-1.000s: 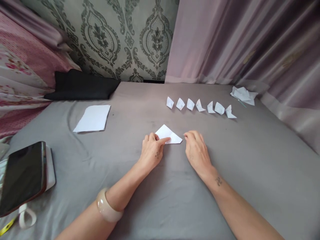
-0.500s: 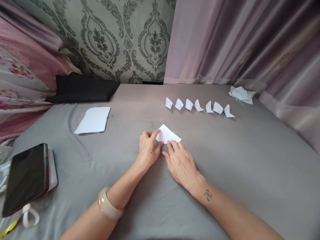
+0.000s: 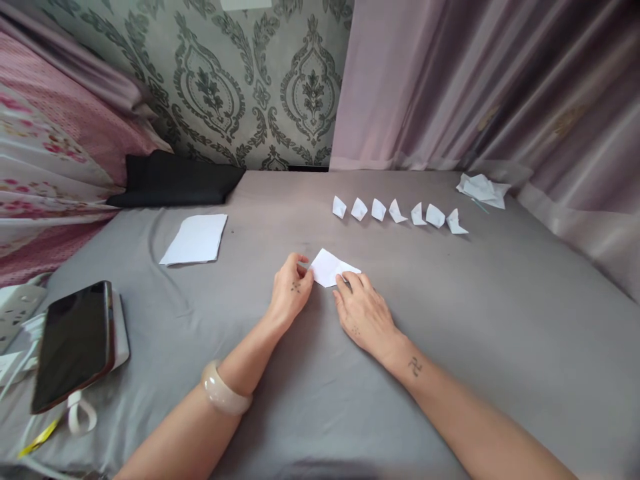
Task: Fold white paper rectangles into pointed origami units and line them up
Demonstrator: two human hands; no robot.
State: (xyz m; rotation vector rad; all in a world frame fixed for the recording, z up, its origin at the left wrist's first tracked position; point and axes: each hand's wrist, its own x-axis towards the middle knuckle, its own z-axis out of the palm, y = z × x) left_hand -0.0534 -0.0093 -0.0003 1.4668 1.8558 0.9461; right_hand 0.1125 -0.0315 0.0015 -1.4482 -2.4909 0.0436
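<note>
A small folded piece of white paper [image 3: 326, 265] lies on the grey cloth between my hands, with one corner pointing away from me. My left hand [image 3: 291, 288] pinches its left edge between thumb and fingers. On the right side, my right hand [image 3: 366, 312] has bent fingers over the paper's near right edge, gripping it there; its thumb rests below, and the fingertips under the paper are hidden. Beyond the hands stands a row of several small folded white paper pieces [image 3: 379, 210].
A stack of white paper sheets [image 3: 195, 240] lies left of centre. Nearer left are a phone [image 3: 75, 343] on a white block and a power strip [image 3: 15, 310] with cables. A black folded cloth [image 3: 180, 180] lies at the back. Crumpled papers [image 3: 484, 190] sit far right.
My left hand has moved slightly left and its fingers have shifted from on top of the folded paper to its left edge. The paper has turned a little. The view has shifted slightly left.
</note>
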